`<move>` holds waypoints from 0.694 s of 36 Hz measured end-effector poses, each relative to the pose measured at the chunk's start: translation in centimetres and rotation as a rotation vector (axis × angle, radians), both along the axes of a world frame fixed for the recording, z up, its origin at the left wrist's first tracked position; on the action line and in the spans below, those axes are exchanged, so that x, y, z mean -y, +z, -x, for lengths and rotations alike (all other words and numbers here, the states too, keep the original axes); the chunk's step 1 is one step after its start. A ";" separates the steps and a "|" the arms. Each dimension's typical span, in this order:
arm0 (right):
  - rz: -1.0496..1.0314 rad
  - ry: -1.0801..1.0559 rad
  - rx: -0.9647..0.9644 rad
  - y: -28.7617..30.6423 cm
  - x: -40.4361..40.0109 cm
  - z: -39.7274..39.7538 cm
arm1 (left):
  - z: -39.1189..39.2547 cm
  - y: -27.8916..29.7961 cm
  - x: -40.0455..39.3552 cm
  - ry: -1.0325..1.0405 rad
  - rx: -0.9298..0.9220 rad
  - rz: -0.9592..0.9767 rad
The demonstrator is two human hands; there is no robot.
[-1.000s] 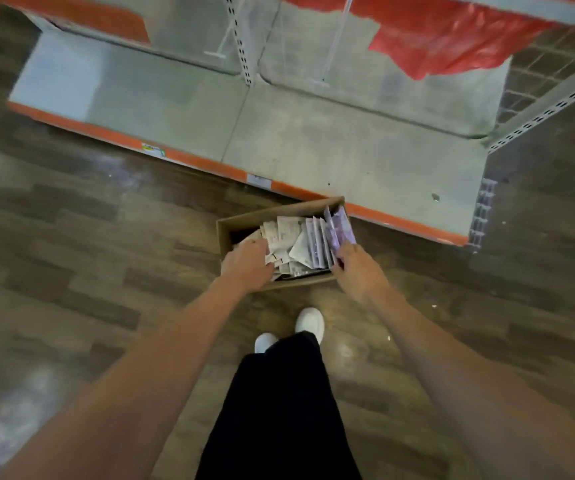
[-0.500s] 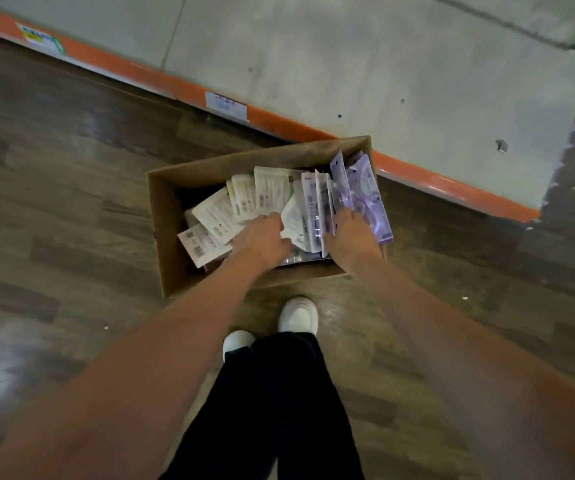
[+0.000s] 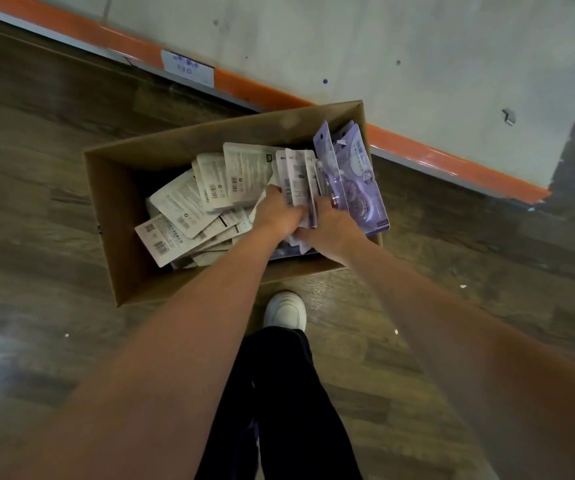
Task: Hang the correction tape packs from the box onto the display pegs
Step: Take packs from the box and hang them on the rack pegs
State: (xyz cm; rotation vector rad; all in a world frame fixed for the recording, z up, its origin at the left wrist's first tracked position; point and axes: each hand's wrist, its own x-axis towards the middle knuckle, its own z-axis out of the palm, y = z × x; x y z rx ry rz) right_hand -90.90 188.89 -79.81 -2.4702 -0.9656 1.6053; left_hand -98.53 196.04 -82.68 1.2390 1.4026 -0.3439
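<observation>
Both hands are deep in the box [image 3: 119, 216]. The left hand [image 3: 277, 213] and right hand [image 3: 331, 225] curl their fingers round a bunch of correction tape packs [image 3: 298, 183] standing by the box's right wall. More packs [image 3: 189, 216] lie flat toward its left side.

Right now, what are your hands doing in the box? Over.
Both hands in box. Left hand and right hand gripping upright packs. Nothing in the way.
</observation>
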 end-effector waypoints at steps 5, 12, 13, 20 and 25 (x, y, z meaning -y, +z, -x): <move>-0.037 -0.039 -0.010 1.0 -0.7 1.4 | 1.3 1.5 -0.4 -0.105 0.013 -0.097; -0.066 -0.005 -0.025 5.5 -1.5 3.8 | 4.6 6.8 -0.9 -0.092 -0.038 -0.153; -0.072 -0.010 -0.029 6.3 -1.7 4.0 | 5.0 7.7 -1.1 -0.087 -0.037 -0.145; -0.112 -0.030 0.041 10.0 -3.0 5.8 | 6.4 12.8 -2.6 -0.070 -0.009 -0.127; -0.158 -0.112 0.083 11.5 -3.5 6.4 | 7.3 14.5 -3.2 -0.074 0.043 -0.101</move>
